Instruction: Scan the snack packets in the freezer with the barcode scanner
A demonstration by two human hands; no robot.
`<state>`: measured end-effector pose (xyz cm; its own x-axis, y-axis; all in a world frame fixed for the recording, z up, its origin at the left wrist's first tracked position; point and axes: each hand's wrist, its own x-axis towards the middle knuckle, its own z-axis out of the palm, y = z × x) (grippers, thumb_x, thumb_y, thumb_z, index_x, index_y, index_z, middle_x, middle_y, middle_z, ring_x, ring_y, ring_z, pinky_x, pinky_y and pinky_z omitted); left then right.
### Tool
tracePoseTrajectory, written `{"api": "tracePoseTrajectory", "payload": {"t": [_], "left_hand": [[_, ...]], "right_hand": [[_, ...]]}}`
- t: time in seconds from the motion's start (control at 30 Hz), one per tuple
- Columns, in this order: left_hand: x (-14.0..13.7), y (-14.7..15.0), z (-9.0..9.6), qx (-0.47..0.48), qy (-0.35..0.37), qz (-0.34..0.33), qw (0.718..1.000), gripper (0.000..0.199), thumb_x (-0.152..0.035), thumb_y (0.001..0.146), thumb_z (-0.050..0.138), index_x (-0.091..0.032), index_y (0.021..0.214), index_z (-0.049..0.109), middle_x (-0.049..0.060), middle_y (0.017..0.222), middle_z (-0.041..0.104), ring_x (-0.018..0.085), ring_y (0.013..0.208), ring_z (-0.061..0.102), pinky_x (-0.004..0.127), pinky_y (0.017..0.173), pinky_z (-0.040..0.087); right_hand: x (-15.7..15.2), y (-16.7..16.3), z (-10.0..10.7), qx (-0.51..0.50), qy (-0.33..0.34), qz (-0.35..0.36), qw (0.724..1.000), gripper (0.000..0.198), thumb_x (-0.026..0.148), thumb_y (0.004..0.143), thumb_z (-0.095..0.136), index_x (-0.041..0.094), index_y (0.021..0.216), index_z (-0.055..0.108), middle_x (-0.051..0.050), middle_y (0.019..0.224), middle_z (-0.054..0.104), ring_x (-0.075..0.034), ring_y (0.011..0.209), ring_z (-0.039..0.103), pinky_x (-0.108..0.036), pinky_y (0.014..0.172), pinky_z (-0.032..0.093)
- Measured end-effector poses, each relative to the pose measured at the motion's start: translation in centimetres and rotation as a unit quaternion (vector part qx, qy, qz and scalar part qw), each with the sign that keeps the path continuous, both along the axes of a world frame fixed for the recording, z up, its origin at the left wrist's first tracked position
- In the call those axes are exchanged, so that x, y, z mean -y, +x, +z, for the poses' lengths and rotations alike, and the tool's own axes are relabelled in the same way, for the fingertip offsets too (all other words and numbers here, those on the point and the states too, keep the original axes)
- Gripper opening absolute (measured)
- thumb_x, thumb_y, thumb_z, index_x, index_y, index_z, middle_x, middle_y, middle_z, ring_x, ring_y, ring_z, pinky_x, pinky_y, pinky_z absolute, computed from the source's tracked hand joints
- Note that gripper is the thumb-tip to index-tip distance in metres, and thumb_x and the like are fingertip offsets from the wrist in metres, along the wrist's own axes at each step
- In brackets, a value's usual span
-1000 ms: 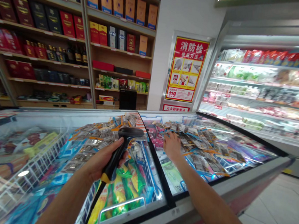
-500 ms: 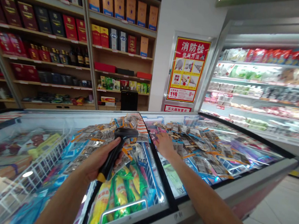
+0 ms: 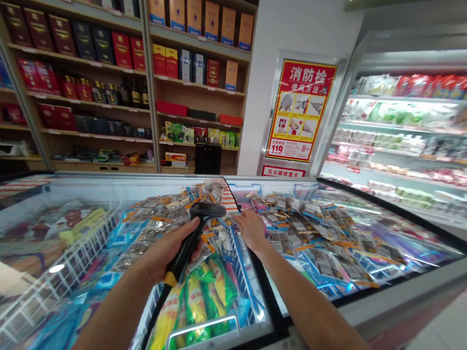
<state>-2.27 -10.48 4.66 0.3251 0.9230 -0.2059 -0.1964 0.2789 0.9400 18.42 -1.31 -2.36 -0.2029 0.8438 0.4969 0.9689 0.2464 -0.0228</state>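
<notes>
My left hand point(image 3: 172, 251) is wrapped round the handle of a black barcode scanner point(image 3: 188, 244) with a yellow band and a cable hanging down. The scanner's head is raised above the left freezer bay, over packets point(image 3: 160, 212) and yellow-and-green packs point(image 3: 195, 302) in a wire basket point(image 3: 242, 263). My right hand point(image 3: 251, 230) has its fingers curled at the black edge of the freezer lid point(image 3: 267, 287), between the two bays. Its fingertips are partly hidden. Below and right of it lie many silver-and-orange packets point(image 3: 319, 226) under glass.
Boxes and bottles fill the wall shelves point(image 3: 116, 66) behind the freezer. A red fire-hydrant notice point(image 3: 302, 110) hangs on the white wall. Lit chiller shelves point(image 3: 415, 153) stand at the right. A white wire divider point(image 3: 57, 268) runs through the left bay.
My right hand has shifted left from over the glass onto the black lid edge, its fingers more curled. The view has turned slightly left. The scanner stays in my left hand.
</notes>
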Motion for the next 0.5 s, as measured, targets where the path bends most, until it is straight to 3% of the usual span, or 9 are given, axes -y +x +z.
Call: {"api": "tracePoseTrajectory", "payload": {"t": [0.1, 0.23, 0.4, 0.5], "left_hand": [[0.2, 0.2, 0.2, 0.001, -0.006, 0.003, 1.000, 0.028, -0.041, 0.073, 0.047, -0.014, 0.067, 0.049, 0.001, 0.050, 0.054, 0.007, 0.037, 0.047, 0.016, 0.033, 0.037], [0.4, 0.3, 0.4, 0.006, -0.016, 0.004, 1.000, 0.027, -0.042, 0.073, 0.047, -0.014, 0.071, 0.049, 0.001, 0.049, 0.054, 0.007, 0.036, 0.047, 0.017, 0.033, 0.036], [0.4, 0.4, 0.3, 0.009, -0.028, 0.000, 1.000, 0.026, -0.040, 0.073, 0.048, -0.015, 0.070, 0.048, 0.001, 0.050, 0.055, 0.008, 0.037, 0.048, 0.017, 0.033, 0.037], [0.3, 0.4, 0.2, 0.012, -0.029, -0.004, 1.000, 0.026, -0.040, 0.073, 0.048, -0.015, 0.068, 0.048, 0.001, 0.051, 0.055, 0.008, 0.037, 0.048, 0.017, 0.033, 0.037]], "right_hand": [[-0.1, 1.9, -0.4, -0.064, -0.021, -0.011, 0.998, 0.026, 0.018, 0.078, 0.041, 0.024, 0.088, 0.063, -0.005, 0.090, 0.055, -0.016, 0.088, 0.048, -0.026, 0.076, 0.036], [-0.4, 3.4, -0.6, -0.145, -0.054, -0.087, 0.984, 0.029, 0.016, 0.077, 0.038, 0.018, 0.096, 0.060, -0.006, 0.091, 0.060, -0.017, 0.087, 0.054, -0.026, 0.076, 0.037], [-0.8, 2.5, -0.4, -0.207, -0.084, -0.143, 0.964, 0.043, 0.041, 0.075, 0.043, 0.015, 0.109, 0.049, -0.010, 0.090, 0.062, -0.022, 0.086, 0.056, -0.031, 0.071, 0.041], [-1.7, 1.8, -0.8, -0.275, -0.074, -0.123, 0.951, 0.047, 0.034, 0.067, 0.053, 0.014, 0.109, 0.047, -0.008, 0.085, 0.062, -0.020, 0.081, 0.057, -0.030, 0.070, 0.042]]}}
